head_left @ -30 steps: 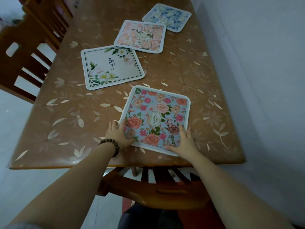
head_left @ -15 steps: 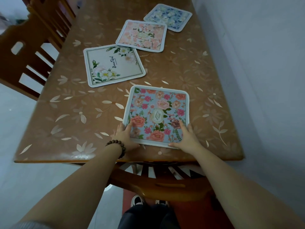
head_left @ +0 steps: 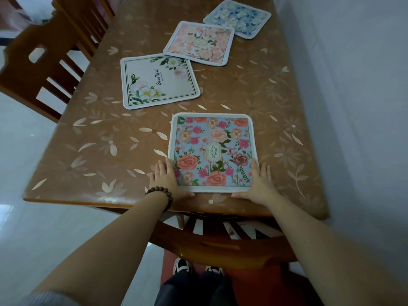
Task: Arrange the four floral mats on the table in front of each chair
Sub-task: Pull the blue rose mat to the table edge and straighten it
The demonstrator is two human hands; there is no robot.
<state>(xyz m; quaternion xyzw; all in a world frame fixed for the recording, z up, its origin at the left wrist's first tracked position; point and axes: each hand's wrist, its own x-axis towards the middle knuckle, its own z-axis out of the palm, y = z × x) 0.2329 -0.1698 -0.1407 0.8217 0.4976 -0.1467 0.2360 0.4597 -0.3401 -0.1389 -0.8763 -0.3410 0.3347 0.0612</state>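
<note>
On the brown counter (head_left: 92, 151), the left hand (head_left: 166, 180) lies flat, fingers (head_left: 159, 167) spread, pressing the left edge of the blue mat (head_left: 212, 151) lettered "GARDEN"; the right hand (head_left: 258, 184) lies flat and released against its right edge. Farther off sit a white mat (head_left: 157, 81) reading "Beautiful", a pink mat (head_left: 199, 43), and a far blue-and-white mat (head_left: 237, 18).

One head-worn camera looks forward and steeply down along the bench (head_left: 92, 151) from its near end, close above the person's outstretched forearms.
</note>
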